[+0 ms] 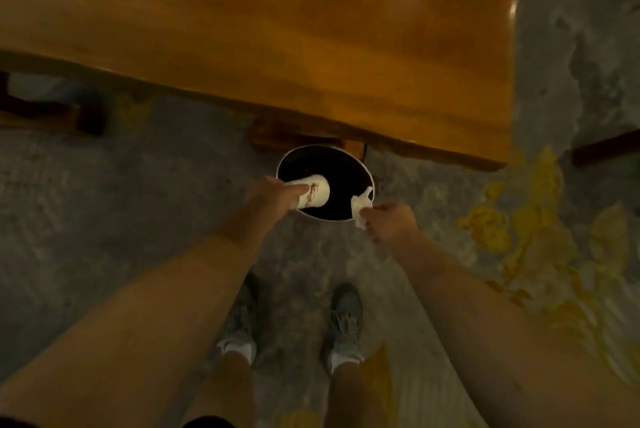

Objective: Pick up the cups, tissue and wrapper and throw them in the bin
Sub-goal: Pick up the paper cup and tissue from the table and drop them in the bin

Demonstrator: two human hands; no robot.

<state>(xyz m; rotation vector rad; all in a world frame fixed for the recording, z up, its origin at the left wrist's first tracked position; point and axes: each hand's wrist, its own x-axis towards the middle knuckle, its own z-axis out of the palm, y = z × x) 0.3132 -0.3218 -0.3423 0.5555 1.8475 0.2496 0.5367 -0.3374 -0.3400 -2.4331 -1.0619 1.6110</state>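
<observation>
The person stands over the bin [360, 164] by the table [311, 47], left hand [273, 197] wrapped round a cup [313, 195] lying tipped over the dark opening, right hand [393, 221] pinching a crumpled tissue [362, 208] at the rim. Best to bring the tissue further inward before letting go; the cup can simply drop
</observation>
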